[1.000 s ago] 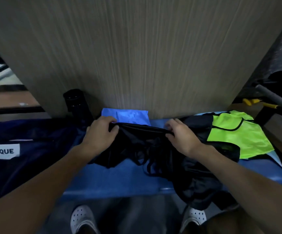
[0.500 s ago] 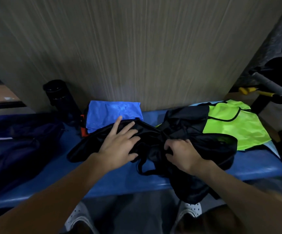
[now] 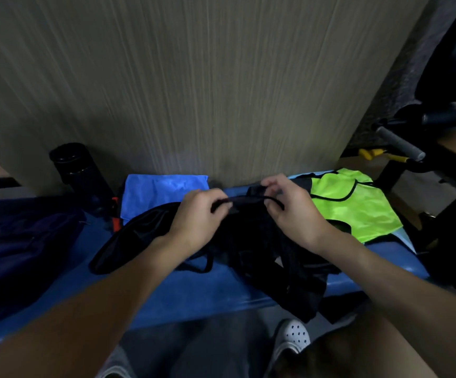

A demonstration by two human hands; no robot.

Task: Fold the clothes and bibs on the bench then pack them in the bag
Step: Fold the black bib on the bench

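Note:
A crumpled black garment (image 3: 251, 249) lies across the middle of the blue bench (image 3: 194, 293), part of it hanging over the front edge. My left hand (image 3: 198, 218) and my right hand (image 3: 293, 211) pinch its top edge close together, lifted a little off the pile. A folded blue cloth (image 3: 161, 192) rests against the wall behind my left hand. A neon green bib (image 3: 355, 205) with black trim lies on the bench's right end. The dark navy bag (image 3: 22, 249) sits at the left.
A black cylindrical bottle (image 3: 80, 175) stands by the wall left of the blue cloth. A wood-grain panel (image 3: 207, 85) rises right behind the bench. Dark gym equipment with a grey handle (image 3: 401, 144) stands at the right. White perforated shoes (image 3: 295, 336) show below.
Both hands have lifted from the pile's middle to the garment's top edge near the wall and come close together. The view has shifted slightly.

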